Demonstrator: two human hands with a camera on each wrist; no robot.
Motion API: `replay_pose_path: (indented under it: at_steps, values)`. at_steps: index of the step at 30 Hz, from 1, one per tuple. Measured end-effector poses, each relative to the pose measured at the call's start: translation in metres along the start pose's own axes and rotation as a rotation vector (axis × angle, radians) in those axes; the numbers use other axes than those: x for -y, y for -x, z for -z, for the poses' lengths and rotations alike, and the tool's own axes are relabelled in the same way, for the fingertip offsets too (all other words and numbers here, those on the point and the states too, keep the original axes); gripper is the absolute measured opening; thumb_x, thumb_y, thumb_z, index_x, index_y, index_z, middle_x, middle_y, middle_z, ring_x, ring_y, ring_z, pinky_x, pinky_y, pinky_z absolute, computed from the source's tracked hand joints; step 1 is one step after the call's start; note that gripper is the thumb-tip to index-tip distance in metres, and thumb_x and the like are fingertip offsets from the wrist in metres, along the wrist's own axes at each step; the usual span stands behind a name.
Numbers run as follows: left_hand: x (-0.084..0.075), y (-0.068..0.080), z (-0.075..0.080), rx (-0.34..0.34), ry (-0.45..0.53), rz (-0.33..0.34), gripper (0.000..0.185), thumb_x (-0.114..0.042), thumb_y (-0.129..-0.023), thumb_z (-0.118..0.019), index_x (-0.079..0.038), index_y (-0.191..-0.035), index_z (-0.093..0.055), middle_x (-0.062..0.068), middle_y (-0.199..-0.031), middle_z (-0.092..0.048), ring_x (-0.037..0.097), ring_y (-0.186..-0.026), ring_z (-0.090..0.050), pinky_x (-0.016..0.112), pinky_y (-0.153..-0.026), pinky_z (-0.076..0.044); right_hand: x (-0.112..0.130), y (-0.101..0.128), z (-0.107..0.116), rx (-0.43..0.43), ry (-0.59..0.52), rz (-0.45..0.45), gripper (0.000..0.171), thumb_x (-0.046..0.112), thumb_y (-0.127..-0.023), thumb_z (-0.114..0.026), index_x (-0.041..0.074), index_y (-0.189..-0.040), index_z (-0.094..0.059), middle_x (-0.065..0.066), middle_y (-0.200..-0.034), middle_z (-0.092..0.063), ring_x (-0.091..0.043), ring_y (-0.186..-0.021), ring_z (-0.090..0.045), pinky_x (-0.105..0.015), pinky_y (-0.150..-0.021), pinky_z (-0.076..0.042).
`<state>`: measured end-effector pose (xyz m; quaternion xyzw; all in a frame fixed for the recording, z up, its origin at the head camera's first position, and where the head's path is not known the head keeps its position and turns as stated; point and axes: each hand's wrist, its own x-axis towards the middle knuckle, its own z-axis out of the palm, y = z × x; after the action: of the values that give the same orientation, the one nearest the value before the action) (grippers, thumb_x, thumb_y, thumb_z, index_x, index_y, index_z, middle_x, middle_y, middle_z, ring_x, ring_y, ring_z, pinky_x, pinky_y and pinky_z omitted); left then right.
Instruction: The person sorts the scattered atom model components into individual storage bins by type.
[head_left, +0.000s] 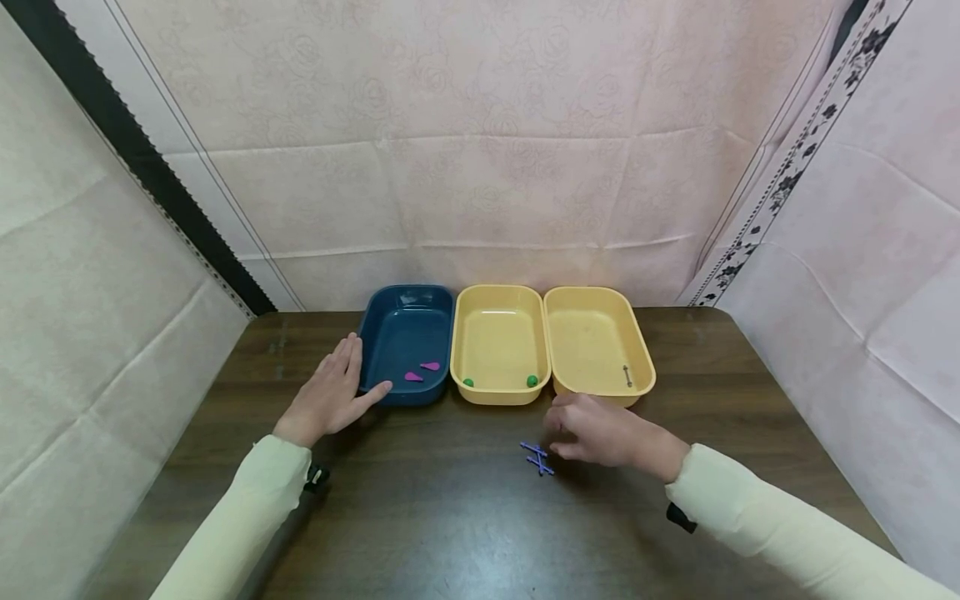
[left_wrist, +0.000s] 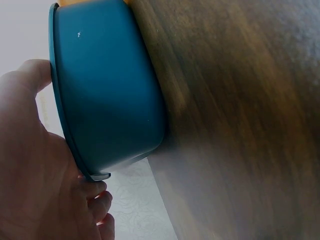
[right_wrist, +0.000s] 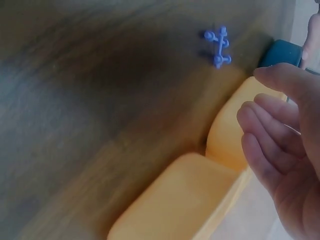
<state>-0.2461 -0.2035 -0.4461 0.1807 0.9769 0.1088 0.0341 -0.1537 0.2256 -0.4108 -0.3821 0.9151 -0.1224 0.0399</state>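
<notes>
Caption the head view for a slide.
Left hand rests against blue tray; right hand hovers near purple piece.

1. Head view: even, soft light; a pale sheen lies on the dark wooden table at lower centre.
2. Wide-angle lens bends the backdrop edges at both sides.
3. Both wrist views: blurred tabletop, close objects soft, washed-out white at the lower edge.
</notes>
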Motion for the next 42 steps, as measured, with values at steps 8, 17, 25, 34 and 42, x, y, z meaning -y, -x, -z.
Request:
replay_pose_path:
  at_steps: [8,17,25,34,42]
  values:
    - [-0.001,0.002,0.0,-0.01,0.003,-0.007,0.107,-0.073,-0.103,-0.039,0.006,-0.167,-0.006,0.026,-0.177,-0.004,0.05,-0.163,-0.011,0.062,-0.132,-0.016,0.001,-0.005,-0.02,0.016,-0.062,-0.016,0.008,0.011,-0.092,-0.08,0.008,-0.098,-0.076,-0.002,-0.092,-0.072,-0.01,-0.08,-0.065,-0.019,-0.067,-0.054]
    - [-0.001,0.001,-0.001,-0.017,0.006,-0.009,0.107,-0.073,-0.103,-0.04,0.006,-0.167,-0.006,0.025,-0.177,-0.005,0.05,-0.163,-0.011,0.062,-0.132,-0.017,-0.004,-0.008,-0.038,-0.006,-0.065,-0.018,0.007,0.009,-0.09,-0.08,0.012,-0.09,-0.074,0.003,-0.085,-0.067,-0.001,-0.073,-0.055,-0.016,-0.063,-0.049]
    - [-0.002,0.0,0.001,-0.016,0.005,-0.01,0.107,-0.072,-0.103,-0.04,0.007,-0.167,-0.006,0.026,-0.177,-0.005,0.05,-0.163,-0.011,0.062,-0.132,-0.017,-0.006,-0.01,-0.044,-0.03,-0.079,-0.018,0.014,0.006,-0.087,-0.08,0.015,-0.083,-0.07,0.008,-0.079,-0.064,0.004,-0.069,-0.05,-0.014,-0.06,-0.046]
    - [0.0,0.0,0.0,-0.022,0.005,-0.012,0.107,-0.073,-0.103,-0.04,0.007,-0.167,-0.006,0.026,-0.177,-0.005,0.05,-0.163,-0.011,0.062,-0.132,-0.017,-0.009,-0.011,-0.041,-0.04,-0.092,-0.036,0.009,0.005,-0.087,-0.078,0.011,-0.087,-0.073,0.005,-0.081,-0.068,0.003,-0.069,-0.055,-0.015,-0.061,-0.05]
    - [0.002,-0.002,-0.002,-0.012,0.005,-0.009,0.107,-0.073,-0.103,-0.039,0.006,-0.167,-0.004,0.025,-0.177,-0.003,0.05,-0.163,-0.011,0.063,-0.131,-0.017,-0.01,-0.009,-0.034,-0.06,-0.096,-0.03,0.011,0.004,-0.085,-0.078,0.013,-0.085,-0.071,0.005,-0.079,-0.065,-0.001,-0.07,-0.057,-0.015,-0.061,-0.049]
